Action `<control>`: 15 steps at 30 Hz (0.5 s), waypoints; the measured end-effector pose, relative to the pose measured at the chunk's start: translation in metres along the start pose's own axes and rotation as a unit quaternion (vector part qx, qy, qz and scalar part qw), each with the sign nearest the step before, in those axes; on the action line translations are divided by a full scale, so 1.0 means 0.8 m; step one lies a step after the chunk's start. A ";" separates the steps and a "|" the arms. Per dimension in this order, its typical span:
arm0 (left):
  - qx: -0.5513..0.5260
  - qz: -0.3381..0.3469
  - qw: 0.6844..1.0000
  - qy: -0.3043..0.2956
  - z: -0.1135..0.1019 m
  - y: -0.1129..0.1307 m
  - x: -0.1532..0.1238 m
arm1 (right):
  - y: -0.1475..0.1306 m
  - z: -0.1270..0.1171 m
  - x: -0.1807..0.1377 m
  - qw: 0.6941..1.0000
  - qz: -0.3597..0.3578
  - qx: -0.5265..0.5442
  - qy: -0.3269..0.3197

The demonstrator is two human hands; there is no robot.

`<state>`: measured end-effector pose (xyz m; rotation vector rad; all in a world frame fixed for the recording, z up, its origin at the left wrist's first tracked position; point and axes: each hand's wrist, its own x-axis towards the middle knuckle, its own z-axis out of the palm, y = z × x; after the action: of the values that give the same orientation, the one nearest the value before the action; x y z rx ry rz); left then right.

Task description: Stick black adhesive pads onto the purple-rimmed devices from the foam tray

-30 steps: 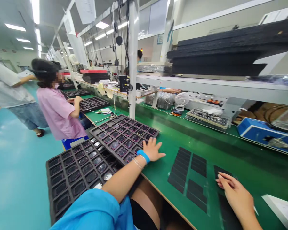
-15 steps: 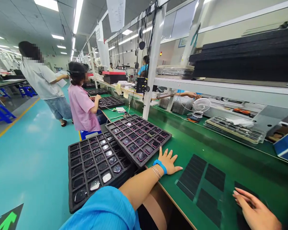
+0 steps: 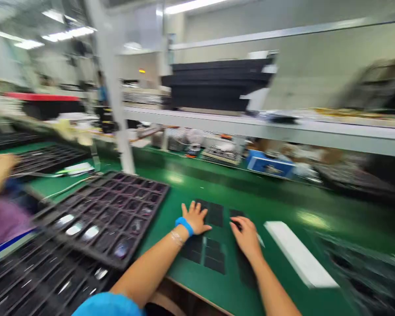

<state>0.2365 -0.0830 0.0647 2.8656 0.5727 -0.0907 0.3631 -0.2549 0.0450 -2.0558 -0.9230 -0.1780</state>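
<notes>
Benchtop (image 3: 243, 188), black strips (image 3: 214, 214) beneath fingers (image 3: 192, 208).

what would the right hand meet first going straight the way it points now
The right hand would probably first meet the flat black sheet beside the left hand; blur leaves depth unclear.

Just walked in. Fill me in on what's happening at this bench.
A person has both hands over a green bench. The left hand is spread among dark strips; the right hand curls its fingers at another dark piece, though blur hides whether it has a grip on it. A white block lies beyond the right hand. To the left, an upper tray of filled compartments overlaps a lower tray. A co-worker's hand shows at far left.
</notes>
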 end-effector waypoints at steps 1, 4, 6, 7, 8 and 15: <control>0.009 0.008 1.000 0.004 0.004 0.005 0.006 | -0.006 -0.003 -0.001 1.000 0.000 -0.025 0.001; 0.049 0.028 0.998 0.018 0.021 0.013 0.026 | -0.008 -0.007 0.000 0.997 0.024 -0.075 0.005; 0.069 0.040 0.997 0.023 0.032 0.012 0.038 | 0.000 -0.006 0.001 0.994 0.039 -0.099 0.004; 0.078 0.045 0.996 0.020 0.036 0.010 0.042 | 0.004 -0.005 0.001 0.993 0.042 -0.107 -0.002; 0.087 0.047 0.995 0.020 0.040 0.008 0.045 | 0.008 -0.004 0.001 0.992 0.044 -0.114 -0.007; 0.079 0.081 0.993 0.014 0.039 -0.001 0.049 | 0.007 0.000 -0.001 0.988 0.012 -0.128 -0.084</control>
<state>0.2723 -0.0748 0.0300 3.0599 0.3497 -0.0723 0.3661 -0.2574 0.0414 -2.3469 -1.0207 -0.1150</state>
